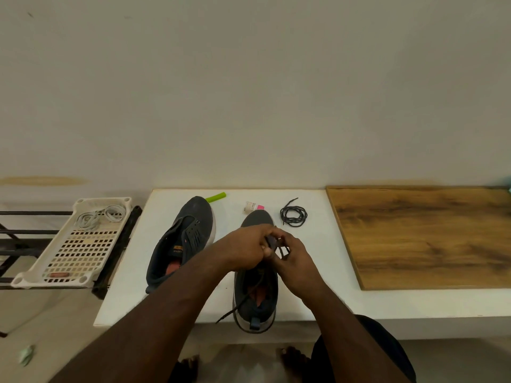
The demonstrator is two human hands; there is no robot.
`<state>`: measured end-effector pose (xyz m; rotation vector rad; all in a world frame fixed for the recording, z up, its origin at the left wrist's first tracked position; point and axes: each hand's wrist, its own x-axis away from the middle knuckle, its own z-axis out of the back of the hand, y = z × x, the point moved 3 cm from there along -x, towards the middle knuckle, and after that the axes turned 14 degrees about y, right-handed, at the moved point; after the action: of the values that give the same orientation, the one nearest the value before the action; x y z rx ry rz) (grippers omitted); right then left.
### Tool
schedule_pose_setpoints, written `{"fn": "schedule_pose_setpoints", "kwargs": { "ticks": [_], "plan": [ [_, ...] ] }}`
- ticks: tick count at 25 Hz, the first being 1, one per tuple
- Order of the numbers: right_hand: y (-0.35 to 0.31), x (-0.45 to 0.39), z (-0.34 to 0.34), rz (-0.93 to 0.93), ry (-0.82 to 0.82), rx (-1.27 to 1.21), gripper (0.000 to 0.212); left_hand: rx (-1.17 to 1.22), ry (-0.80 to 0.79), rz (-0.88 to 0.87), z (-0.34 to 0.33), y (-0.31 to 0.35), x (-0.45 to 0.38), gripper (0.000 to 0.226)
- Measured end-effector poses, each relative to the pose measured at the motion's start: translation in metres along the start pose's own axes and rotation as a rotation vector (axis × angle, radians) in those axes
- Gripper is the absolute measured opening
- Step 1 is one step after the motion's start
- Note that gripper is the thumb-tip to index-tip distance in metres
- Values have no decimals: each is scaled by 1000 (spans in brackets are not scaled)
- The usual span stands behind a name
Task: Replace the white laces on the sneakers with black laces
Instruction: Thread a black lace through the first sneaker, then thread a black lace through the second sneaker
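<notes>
Two dark grey sneakers stand on the white table (171, 299), toes pointing away from me. The left sneaker (184, 239) has no lace in its eyelets. Over the right sneaker (255, 297) both my hands meet at the eyelets. My left hand (246, 250) pinches the black lace (243, 299) near the sneaker's tongue, and my right hand (294, 258) holds another part of the same lace. One lace end trails over the table's front edge. A second black lace (293, 214) lies coiled behind the right sneaker. White laces (96, 217) lie in a white perforated tray (55, 275) at the left.
A green cylinder (215, 197) lies behind the left sneaker. A small white and pink roll (253, 206) sits behind the right sneaker. A wooden board (425, 236) covers the table's right part. The tray rests on a black metal rack (16, 250). The wall is close behind.
</notes>
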<state>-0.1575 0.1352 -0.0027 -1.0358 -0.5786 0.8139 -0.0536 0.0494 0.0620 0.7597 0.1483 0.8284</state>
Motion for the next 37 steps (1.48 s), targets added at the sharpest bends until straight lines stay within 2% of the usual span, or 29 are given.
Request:
{"fn": "schedule_pose_setpoints", "kwargs": {
  "ticks": [2, 4, 7, 9, 10, 12, 14, 16, 17, 20, 23, 28, 32, 37],
  "plan": [
    [10, -2, -4, 7, -28, 114, 80, -35, -62, -7, 1, -12, 5, 55],
    [17, -2, -11, -18, -69, 233, 79, -41, -22, 21, 4, -26, 9, 57],
    [22, 0, -22, -42, -63, 411, 67, 6, 224, 122, 17, -55, 15, 44],
    [23, 3, -28, -66, -40, 487, 64, -143, 497, 166, 35, -81, 23, 34],
    [24, 5, -31, -67, -31, 508, 63, -269, 581, 200, 42, -100, 27, 35],
    [25, 7, -32, -39, -10, 537, 58, -353, 570, 420, 51, -137, 36, 54],
    [22, 9, -30, -4, 12, 547, 53, -43, 482, 681, 51, -166, 45, 68],
    [20, 13, -29, 23, 18, 526, 53, 286, 431, 826, 45, -180, 54, 69],
    [18, 16, -30, 38, 20, 503, 54, 322, 413, 852, 42, -182, 59, 65],
    [12, 20, -36, 93, 12, 440, 55, 275, 398, 816, 45, -182, 68, 56],
    [4, 15, -55, 89, 5, 422, 53, 340, 399, 805, 70, -168, 78, 42],
    [-5, 5, -112, 53, -64, 425, 53, 310, 526, 655, 141, -144, 95, 11],
    [-27, -4, -168, 45, -129, 380, 54, 260, 596, 616, 166, -142, 93, 21],
    [-46, -9, -210, 10, -257, 290, 50, 243, 534, 645, 154, -150, 88, 32]
  ]
}}
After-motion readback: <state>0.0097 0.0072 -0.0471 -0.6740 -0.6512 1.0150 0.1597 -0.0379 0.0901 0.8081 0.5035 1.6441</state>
